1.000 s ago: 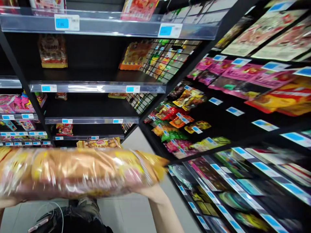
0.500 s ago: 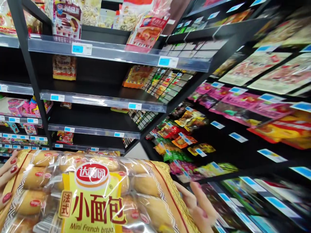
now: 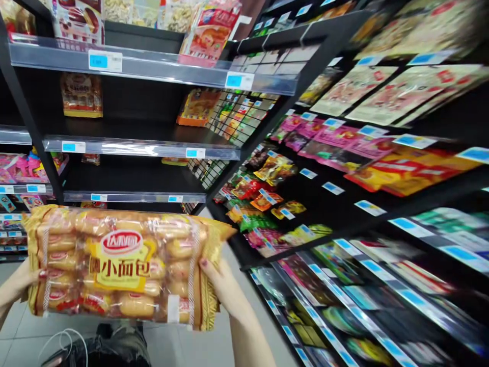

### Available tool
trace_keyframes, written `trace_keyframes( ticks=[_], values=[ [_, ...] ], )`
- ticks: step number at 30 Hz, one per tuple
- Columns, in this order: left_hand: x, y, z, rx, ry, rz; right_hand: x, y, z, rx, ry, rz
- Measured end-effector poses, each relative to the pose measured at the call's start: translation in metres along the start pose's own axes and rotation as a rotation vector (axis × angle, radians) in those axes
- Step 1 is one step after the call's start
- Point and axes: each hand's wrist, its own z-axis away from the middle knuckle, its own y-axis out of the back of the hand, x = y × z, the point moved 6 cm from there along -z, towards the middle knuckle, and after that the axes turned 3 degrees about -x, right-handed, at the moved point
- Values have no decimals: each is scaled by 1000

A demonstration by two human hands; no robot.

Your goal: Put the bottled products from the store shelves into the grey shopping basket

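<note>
A large gold and clear bag of mini French bread (image 3: pixel 118 300) is held up in front of me, its yellow and red label facing my eyes. Rows of small wrapped rolls show through the plastic. My left hand (image 3: pixel 25 280) grips the bag's left end, with the thumb on the front and the other fingers hidden behind. My right hand (image 3: pixel 216 280) holds the right end the same way, thumb pressed near the gold crimped edge. The bag hangs above the floor, in front of the black shelf unit.
Ahead, the black shelf (image 3: pixel 153 148) carries a few bags, including a brown bread bag (image 3: pixel 82 96) and a red packet (image 3: pixel 210 33). Racks of hanging snack packets (image 3: pixel 370 92) line the right side. Below are grey floor tiles (image 3: pixel 191 346) and a white cable (image 3: pixel 66 331).
The bag of bread has moved away from my face and now shows whole, with both hands still on its ends. My view has shifted slightly to the right.
</note>
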Motion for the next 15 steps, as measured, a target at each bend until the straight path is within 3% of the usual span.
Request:
trace_keyframes(
  ticks=[3,8,11,15],
  values=[
    [-17,-7,6,-82,114,85,6,-14,-3,-75,-84,-61],
    [-46,-20,-2,-93,308,89,22,-16,-14,-150,-253,-189],
    [-61,-48,-34,-142,309,43,43,-2,-46,-147,-363,-208],
    [-74,-98,-104,-219,235,17,74,26,-111,-80,-479,-167]
  ],
)
